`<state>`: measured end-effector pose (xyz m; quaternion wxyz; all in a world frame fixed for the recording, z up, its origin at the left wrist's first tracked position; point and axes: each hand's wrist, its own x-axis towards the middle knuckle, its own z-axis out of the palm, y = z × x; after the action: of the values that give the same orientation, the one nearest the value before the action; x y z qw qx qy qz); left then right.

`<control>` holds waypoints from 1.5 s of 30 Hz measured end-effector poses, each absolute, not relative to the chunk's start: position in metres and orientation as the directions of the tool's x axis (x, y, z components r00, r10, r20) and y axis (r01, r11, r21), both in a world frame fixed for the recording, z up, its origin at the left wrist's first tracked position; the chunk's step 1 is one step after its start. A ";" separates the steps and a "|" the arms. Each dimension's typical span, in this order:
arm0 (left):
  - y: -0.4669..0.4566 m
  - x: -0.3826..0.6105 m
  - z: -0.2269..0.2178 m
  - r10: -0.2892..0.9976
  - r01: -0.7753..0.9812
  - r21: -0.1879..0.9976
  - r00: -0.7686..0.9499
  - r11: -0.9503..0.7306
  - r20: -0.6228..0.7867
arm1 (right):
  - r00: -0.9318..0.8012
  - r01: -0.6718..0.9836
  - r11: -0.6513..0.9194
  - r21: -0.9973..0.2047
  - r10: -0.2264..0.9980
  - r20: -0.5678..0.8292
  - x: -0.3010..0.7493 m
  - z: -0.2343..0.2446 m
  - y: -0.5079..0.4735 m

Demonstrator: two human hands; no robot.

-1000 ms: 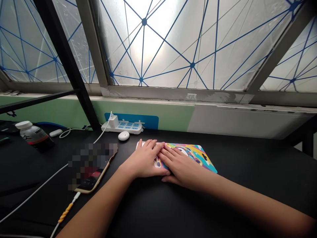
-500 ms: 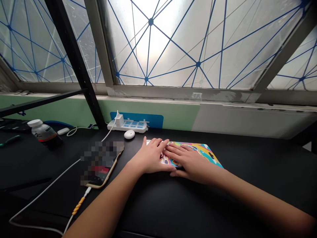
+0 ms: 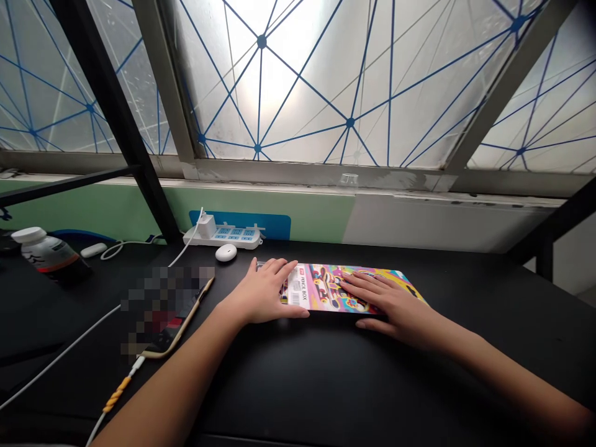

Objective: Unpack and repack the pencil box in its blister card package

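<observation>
A flat, brightly printed pencil box (image 3: 326,288) lies on the black desk (image 3: 326,379) below the window. My left hand (image 3: 263,292) rests flat on its left end, fingers stretched out. My right hand (image 3: 391,301) lies flat on the right part of the box, fingers spread, thumb on the desk at the near edge. Neither hand grips anything.
A phone (image 3: 174,323) on a charging cable (image 3: 60,357) lies to the left. Behind it sit a white power strip (image 3: 223,234), a small white oval case (image 3: 226,252) and a white-capped bottle (image 3: 44,251). A black post (image 3: 116,118) rises at the back left.
My hands, which lay together at the box's left end, have slid apart. The right hand moved right along the box, uncovering its middle.
</observation>
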<state>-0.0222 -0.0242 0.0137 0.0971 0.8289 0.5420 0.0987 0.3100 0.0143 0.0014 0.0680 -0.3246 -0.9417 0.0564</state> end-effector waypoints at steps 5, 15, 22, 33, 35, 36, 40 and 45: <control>-0.024 -0.024 0.015 0.915 0.879 0.262 0.400 -0.400 0.053 | -0.689 0.711 0.698 -0.085 0.715 0.120 0.350 -0.005 0.011; -0.030 0.003 0.015 0.895 0.836 0.326 0.438 -0.442 0.088 | -0.793 0.589 0.808 0.001 0.578 0.192 0.263 0.004 0.001; -0.015 -0.022 0.012 0.915 0.869 0.316 0.404 -0.380 -0.009 | -0.808 0.564 0.825 0.032 0.544 0.227 0.211 -0.013 0.014; -0.009 -0.037 0.015 0.910 0.857 0.347 0.414 -0.380 -0.026 | -0.727 0.673 0.738 0.045 0.650 0.220 0.318 -0.021 0.017; -0.006 -0.041 0.015 0.912 0.859 0.351 0.408 -0.373 -0.030 | -0.691 0.712 0.697 0.090 0.671 0.270 0.337 -0.011 0.012; -0.005 -0.042 0.015 0.915 0.862 0.351 0.402 -0.366 -0.032 | -0.674 0.726 0.679 0.112 0.669 0.314 0.341 -0.003 0.007; 0.001 -0.040 0.013 0.932 0.885 0.325 0.361 -0.335 -0.022 | -0.707 0.679 0.711 0.181 0.569 0.419 0.319 0.030 -0.032; 0.012 -0.028 0.014 0.940 0.902 0.297 0.338 -0.313 -0.036 | -0.869 0.474 0.862 0.179 0.424 0.256 0.226 0.023 -0.094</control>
<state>-0.0280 0.0116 0.0141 0.1332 0.8071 0.5707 0.0718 0.2263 -0.0937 0.0225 0.1046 -0.2340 -0.9593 -0.1189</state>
